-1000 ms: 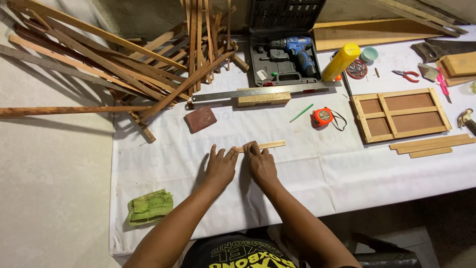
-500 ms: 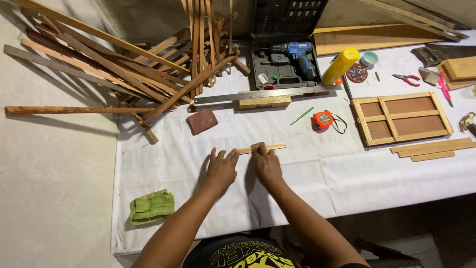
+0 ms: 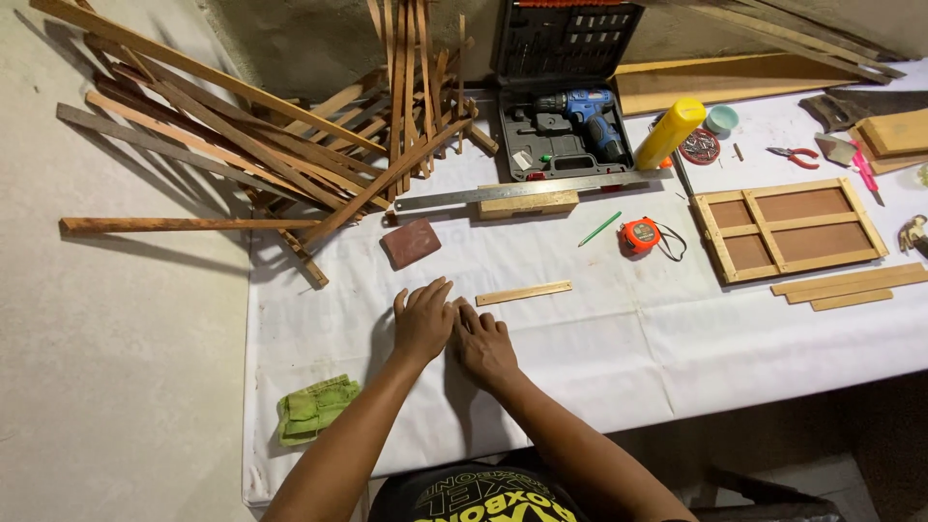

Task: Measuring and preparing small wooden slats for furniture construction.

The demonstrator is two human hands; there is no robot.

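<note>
My left hand and my right hand lie flat, side by side, on the white cloth that covers the table. Both hands hold nothing and their fingers are spread. A short light wooden strip lies just beyond my right fingertips, apart from them. A brown sanding block sits a little farther back on the left.
A pile of long wooden slats spreads over the back left. Behind lie a metal ruler, a wood block, an open drill case, a green pencil, an orange tape measure, a wooden frame and a green cloth.
Both hands have let go of the short wooden strip and drawn back toward me, now resting flat on the cloth. The strip stays where it lay.
</note>
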